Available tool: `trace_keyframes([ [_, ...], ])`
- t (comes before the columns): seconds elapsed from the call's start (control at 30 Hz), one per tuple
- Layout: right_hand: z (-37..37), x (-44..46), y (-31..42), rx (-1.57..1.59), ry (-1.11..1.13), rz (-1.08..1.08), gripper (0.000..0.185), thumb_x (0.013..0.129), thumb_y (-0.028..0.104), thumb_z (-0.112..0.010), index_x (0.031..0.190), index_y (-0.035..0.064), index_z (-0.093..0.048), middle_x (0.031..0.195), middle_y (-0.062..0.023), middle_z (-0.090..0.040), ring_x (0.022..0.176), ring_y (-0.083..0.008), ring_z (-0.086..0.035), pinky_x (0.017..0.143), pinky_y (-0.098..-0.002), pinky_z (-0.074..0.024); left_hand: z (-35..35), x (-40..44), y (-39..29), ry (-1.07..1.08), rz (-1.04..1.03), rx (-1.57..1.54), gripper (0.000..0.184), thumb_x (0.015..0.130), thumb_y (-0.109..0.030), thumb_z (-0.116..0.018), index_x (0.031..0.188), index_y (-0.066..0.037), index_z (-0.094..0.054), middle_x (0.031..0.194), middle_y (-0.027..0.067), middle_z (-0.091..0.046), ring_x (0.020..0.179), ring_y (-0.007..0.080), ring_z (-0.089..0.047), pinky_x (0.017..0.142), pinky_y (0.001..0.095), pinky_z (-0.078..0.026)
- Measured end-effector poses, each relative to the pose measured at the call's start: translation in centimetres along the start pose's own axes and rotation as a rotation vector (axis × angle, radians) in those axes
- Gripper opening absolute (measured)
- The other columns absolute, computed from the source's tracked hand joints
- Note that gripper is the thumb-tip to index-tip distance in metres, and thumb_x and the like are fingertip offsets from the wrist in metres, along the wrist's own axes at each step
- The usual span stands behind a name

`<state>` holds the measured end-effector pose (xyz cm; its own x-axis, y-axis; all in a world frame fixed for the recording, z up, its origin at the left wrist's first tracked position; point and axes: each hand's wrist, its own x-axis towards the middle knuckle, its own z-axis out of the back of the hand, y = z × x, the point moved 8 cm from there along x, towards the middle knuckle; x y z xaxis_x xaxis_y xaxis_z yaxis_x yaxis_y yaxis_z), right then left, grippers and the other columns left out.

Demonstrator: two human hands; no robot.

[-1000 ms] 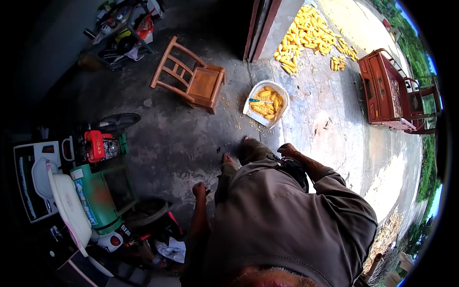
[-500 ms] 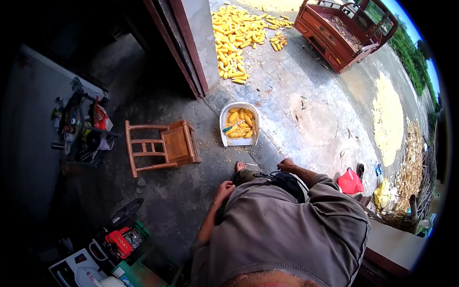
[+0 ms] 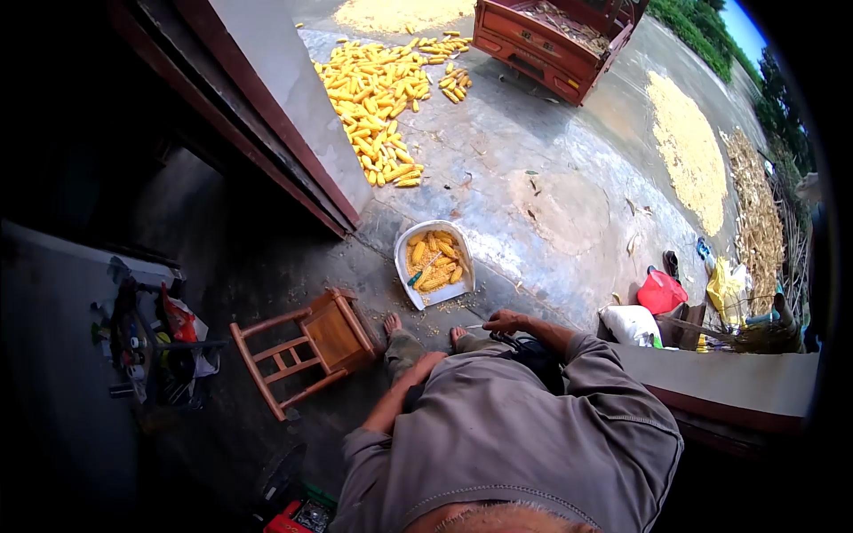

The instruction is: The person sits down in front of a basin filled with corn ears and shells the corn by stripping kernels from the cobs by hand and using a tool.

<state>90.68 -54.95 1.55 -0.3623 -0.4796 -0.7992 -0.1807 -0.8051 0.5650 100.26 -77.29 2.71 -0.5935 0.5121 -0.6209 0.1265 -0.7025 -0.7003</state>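
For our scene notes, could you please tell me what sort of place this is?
Probably a farm building opening onto a paved yard: corn cobs lie heaped outside, a white container holds more cobs, and a red cargo vehicle stands beyond.

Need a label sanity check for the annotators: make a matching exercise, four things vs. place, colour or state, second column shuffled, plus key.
Things
1. wooden chair
2. white pan
3. slim tool
4. red cargo vehicle

Place, colour or state
A. holds yellow cobs
B. cut off by the picture's top edge
C. to the left of the pan in the picture
D. has a teal handle, lies inside the pan

Pairs: 1-C, 2-A, 3-D, 4-B
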Motion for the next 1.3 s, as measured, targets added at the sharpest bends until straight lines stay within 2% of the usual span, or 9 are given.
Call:
trace_keyframes([
  [0.07,-1.8,2.6,0.2,-0.163,0.006,0.134,0.068,0.09,0.064,-0.058,0.104,-0.0011,-0.072,0.09,-0.0128,-0.072,0.081,-0.0265,-0.068,0.07,-0.0427,-0.0521,2.7,-1.3,0.8,0.053,0.015,0.048,0.046,0.092,-0.046,-0.055,0.114,-0.008,-0.07,0.118,0.0214,-0.067,0.115,0.0404,-0.062,0.095,0.0482,-0.048],
  [0.27,-4.2,3.4,4.8,-0.279,0.086,-0.172,0.073,0.089,0.067,-0.056,0.108,-0.0016,-0.071,0.094,-0.0187,-0.072,0.087,-0.0316,-0.069,0.078,-0.0445,-0.0511,6.7,-1.1,7.8,0.142,-0.008,0.051,0.047,0.091,-0.047,-0.054,0.113,-0.009,-0.071,0.118,0.023,-0.067,0.115,0.0419,-0.062,0.095,0.0487,-0.049],
  [0.5,-8.6,1.5,6.2,0.072,-0.31,-0.203,0.063,0.095,0.059,-0.05,0.092,-0.0003,-0.072,0.084,-0.0237,-0.069,0.076,-0.0344,-0.066,0.071,-0.0477,-0.0494,10.1,-2.7,7.2,0.199,-0.019,0.083,0.054,0.093,-0.055,-0.05,0.115,-0.01,-0.072,0.118,0.0226,-0.067,0.115,0.0426,-0.062,0.096,0.05,-0.048],
  [0.57,-10.7,1.0,6.9,0.151,-0.18,-0.161,0.06,0.096,0.055,-0.049,0.108,0.0008,-0.071,0.102,-0.0238,-0.071,0.099,-0.0343,-0.068,0.086,-0.0444,-0.0506,11.5,-3.0,5.9,0.197,-0.017,0.064,0.058,0.094,-0.059,-0.048,0.116,-0.011,-0.072,0.118,0.023,-0.067,0.115,0.0429,-0.062,0.096,0.0504,-0.048],
  [0.67,-12.0,-0.2,8.1,0.341,-0.353,0.081,0.044,0.098,0.04,-0.053,0.086,0.0006,-0.07,0.077,-0.024,-0.066,0.069,-0.0272,-0.062,0.068,-0.0432,-0.049,12.4,-3.1,4.3,0.239,0.067,0.164,0.068,0.093,-0.066,-0.045,0.116,-0.009,-0.072,0.118,0.0238,-0.068,0.116,0.0428,-0.062,0.096,0.0498,-0.048],
  [0.9,-15.4,1.0,5.7,0.448,-0.246,-0.129,0.064,0.093,0.059,-0.052,0.1,-0.0011,-0.072,0.087,-0.0163,-0.071,0.075,-0.0293,-0.069,0.066,-0.0425,-0.0546,14.3,-5.9,-1.3,0.254,0.09,0.112,0.068,0.088,-0.071,-0.053,0.114,-0.011,-0.074,0.112,0.0207,-0.071,0.111,0.0363,-0.065,0.095,0.0461,-0.05],
  [0.93,-15.2,-0.2,7.0,0.416,-0.124,-0.238,0.065,0.096,0.058,-0.049,0.111,-0.0001,-0.071,0.103,-0.0218,-0.072,0.099,-0.0327,-0.068,0.089,-0.0426,-0.0508,14.6,-6.6,-1.9,0.248,0.088,0.139,0.068,0.088,-0.07,-0.054,0.111,-0.01,-0.075,0.107,0.0204,-0.072,0.107,0.0358,-0.067,0.093,0.045,-0.05],
  [1.1,-13.9,0.5,8.9,0.397,-0.236,-0.175,0.055,0.094,0.05,-0.054,0.101,-0.0007,-0.072,0.09,-0.0227,-0.072,0.084,-0.0352,-0.071,0.076,-0.0453,-0.0546,16.3,-6.8,-3.9,0.303,0.06,0.205,0.062,0.086,-0.065,-0.061,0.098,-0.007,-0.077,0.088,0.0198,-0.073,0.09,0.0344,-0.071,0.083,0.0417,-0.053],
  [1.3,-11.3,2.3,9.1,0.4,-0.496,-0.209,0.049,0.089,0.047,-0.059,0.093,-0.0003,-0.072,0.093,-0.0267,-0.07,0.09,-0.0433,-0.068,0.082,-0.0502,-0.0531,16.8,-5.2,-0.5,0.407,0.044,0.118,0.049,0.084,-0.053,-0.07,0.097,-0.006,-0.078,0.085,0.0167,-0.074,0.083,0.0268,-0.071,0.078,0.0371,-0.053],
])
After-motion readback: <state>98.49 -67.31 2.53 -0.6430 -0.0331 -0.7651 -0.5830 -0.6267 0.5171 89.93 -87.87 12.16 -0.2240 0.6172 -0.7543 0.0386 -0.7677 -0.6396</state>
